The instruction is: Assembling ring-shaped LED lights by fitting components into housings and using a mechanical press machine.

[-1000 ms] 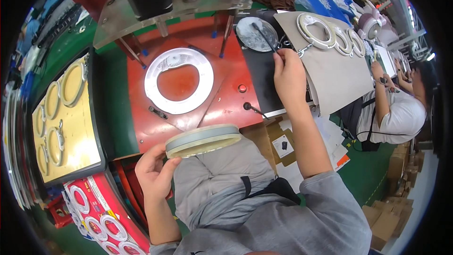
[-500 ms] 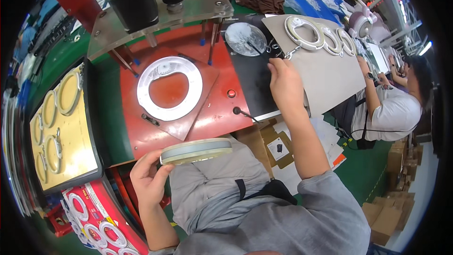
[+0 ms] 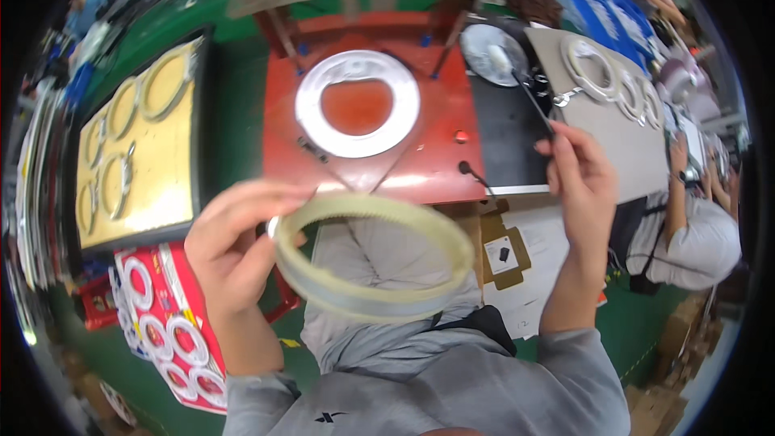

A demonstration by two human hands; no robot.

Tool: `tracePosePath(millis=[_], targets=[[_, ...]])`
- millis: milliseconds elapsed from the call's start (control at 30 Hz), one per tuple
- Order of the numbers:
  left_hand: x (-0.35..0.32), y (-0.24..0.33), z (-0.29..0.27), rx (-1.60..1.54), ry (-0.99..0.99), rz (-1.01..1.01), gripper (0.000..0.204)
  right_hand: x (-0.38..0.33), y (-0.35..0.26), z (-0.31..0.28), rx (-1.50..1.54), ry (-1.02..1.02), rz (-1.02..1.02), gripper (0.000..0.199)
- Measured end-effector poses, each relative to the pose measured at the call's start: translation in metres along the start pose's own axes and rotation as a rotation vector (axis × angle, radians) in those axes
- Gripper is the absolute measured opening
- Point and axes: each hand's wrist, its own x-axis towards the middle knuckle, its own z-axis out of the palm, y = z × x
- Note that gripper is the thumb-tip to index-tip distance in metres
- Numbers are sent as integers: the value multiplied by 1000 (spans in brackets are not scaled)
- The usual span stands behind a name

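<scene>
My left hand point(image 3: 230, 254) pinches the edge of a pale yellow ring point(image 3: 319, 295), held tilted above my lap. The ring has fine teeth along its inner edge and a grey band around its outside. Between the fingertips of my right hand point(image 3: 583, 168) is a thin dark stick point(image 3: 534, 101). Its far end reaches to a round clear dish point(image 3: 478, 39) of white paste, and a white lump shows at that end. Ahead of me, a flat white ring point(image 3: 308, 105) lies on the red base of a press.
A yellow board point(image 3: 161, 169) with several rings stands at left, above a red sheet point(image 3: 182, 274) bearing white rings. At right, more rings lie on a grey board point(image 3: 638, 141). The press has a red button point(image 3: 461, 137). A co-worker point(image 3: 686, 230) sits at far right.
My left hand has raised the ring and tipped it so its opening shows. My right hand now holds the stick and has drawn back toward me. The whole view has shifted.
</scene>
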Motion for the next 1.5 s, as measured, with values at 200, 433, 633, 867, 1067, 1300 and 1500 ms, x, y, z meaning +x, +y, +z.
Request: tracePosePath(millis=[200,433,633,867,1067,1300,1500], targets=[[25,6,6,24,5,174,36,-23,-21,1,248,-289,77,25],[21,6,11,-50,19,250,39,-22,-38,14,107,-416,-158,25],[17,4,8,-22,5,280,35,-10,-63,26,-186,-513,-405,30],[6,-2,7,-12,71,280,35,-8,-71,44,-340,-532,-545,33],[6,-7,-1,-72,62,282,36,-23,-72,-4,-265,-84,-463,24],[-5,-3,1,-52,138,123,41,-12,13,2,-204,40,-16,29],[-5,-3,3,27,59,100,38,18,75,23,-516,228,-177,27]])
